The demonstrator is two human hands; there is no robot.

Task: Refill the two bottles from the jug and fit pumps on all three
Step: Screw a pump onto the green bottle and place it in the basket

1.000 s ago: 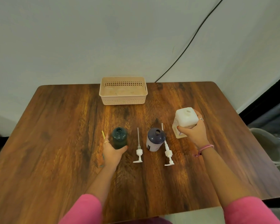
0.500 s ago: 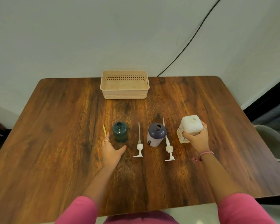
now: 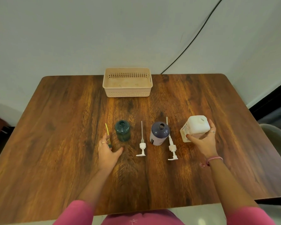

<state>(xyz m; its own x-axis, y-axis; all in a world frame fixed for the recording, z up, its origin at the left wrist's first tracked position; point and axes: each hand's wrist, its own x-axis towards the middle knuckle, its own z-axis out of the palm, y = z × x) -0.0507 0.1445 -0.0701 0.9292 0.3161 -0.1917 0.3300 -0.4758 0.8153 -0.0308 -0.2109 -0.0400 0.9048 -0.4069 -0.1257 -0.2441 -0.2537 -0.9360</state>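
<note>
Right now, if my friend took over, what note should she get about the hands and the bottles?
Left hand: open, beside the green bottle, not holding it.
Right hand: gripping the white jug, which stands on the table.
Purple bottle stands between two white pumps; a third, yellow-tubed pump lies partly under the left hand.
Done: all three necks look open.
Left: pour into both bottles, fit three pumps.
</note>
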